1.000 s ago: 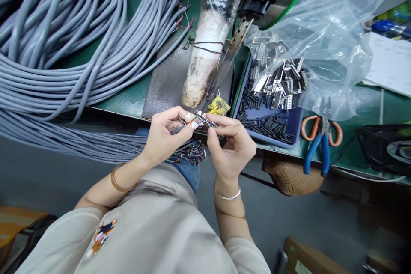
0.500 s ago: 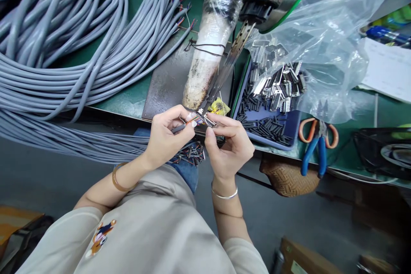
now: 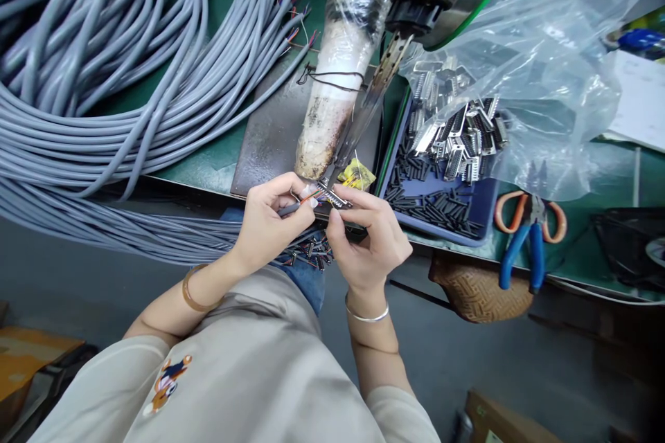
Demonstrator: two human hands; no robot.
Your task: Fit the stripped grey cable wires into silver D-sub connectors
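Note:
Between finger and thumb, my left hand (image 3: 278, 211) pinches the end of a grey multi-core cable (image 3: 289, 208), its thin coloured wires (image 3: 310, 195) fanned out toward the right. My right hand (image 3: 371, 232) is closed on the right end of a metal multi-pin connector (image 3: 334, 196), which lies against the wire ends. Just above the connector, the tip of a soldering iron (image 3: 366, 107) points down at it. A white, scorched tube wrapped in clear film (image 3: 327, 107) comes down beside the iron. Whether each wire is joined to a pin is too small to tell.
Coiled grey cables (image 3: 129, 124) cover the left of the bench. A blue tray (image 3: 481, 211) at right holds loose connectors (image 3: 462, 131) and short black sleeves (image 3: 436, 208), with a plastic bag (image 3: 561, 83) over it. Pliers (image 3: 530, 235) lie by the bench edge. Finished-looking cable ends (image 3: 312, 252) hang below my hands.
My right fingers have shifted slightly, and more of the connector's pin row shows. The left hand has barely moved. The view has turned a little, moving the tray and pliers rightward.

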